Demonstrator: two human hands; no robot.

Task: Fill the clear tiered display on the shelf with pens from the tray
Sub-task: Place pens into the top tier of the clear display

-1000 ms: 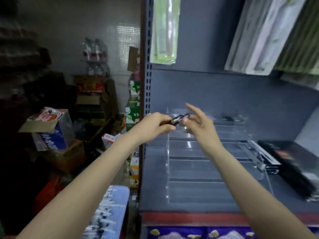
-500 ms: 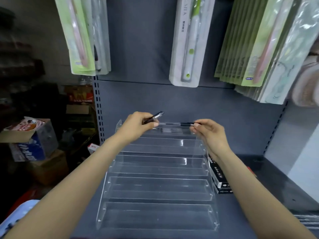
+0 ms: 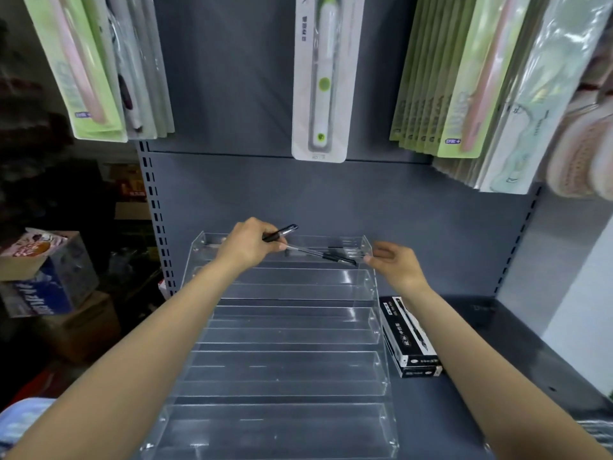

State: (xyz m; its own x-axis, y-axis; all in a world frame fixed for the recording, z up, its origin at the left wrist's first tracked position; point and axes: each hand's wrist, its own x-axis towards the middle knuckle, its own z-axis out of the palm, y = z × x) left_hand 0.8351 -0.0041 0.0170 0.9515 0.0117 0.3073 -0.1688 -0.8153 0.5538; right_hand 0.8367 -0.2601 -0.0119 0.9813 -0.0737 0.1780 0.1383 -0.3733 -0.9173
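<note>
The clear tiered display (image 3: 285, 366) stands on the grey shelf, its steps rising toward the back wall. My left hand (image 3: 247, 244) hovers over the top tier and grips a black pen (image 3: 282, 232) that points up and to the right. A second pen (image 3: 326, 255) with a clear barrel and black end lies slanted across the top tier, its left tip close to my left fingers. My right hand (image 3: 394, 263) sits just right of that pen's black end, fingers loosely bent and holding nothing. The lower tiers hold no pens. The tray is out of view.
Two stacked black pen boxes (image 3: 409, 336) lie on the shelf (image 3: 481, 393) right of the display. Packaged goods (image 3: 320, 78) hang from the back panel above. Cardboard boxes (image 3: 43, 273) pile up on the floor at the left. A blue patterned object (image 3: 20, 419) shows at the bottom left.
The view swung right and centred on the display. My right hand let go of the clear-barrelled pen, which now lies in the top tier. My left hand still holds the other pen.
</note>
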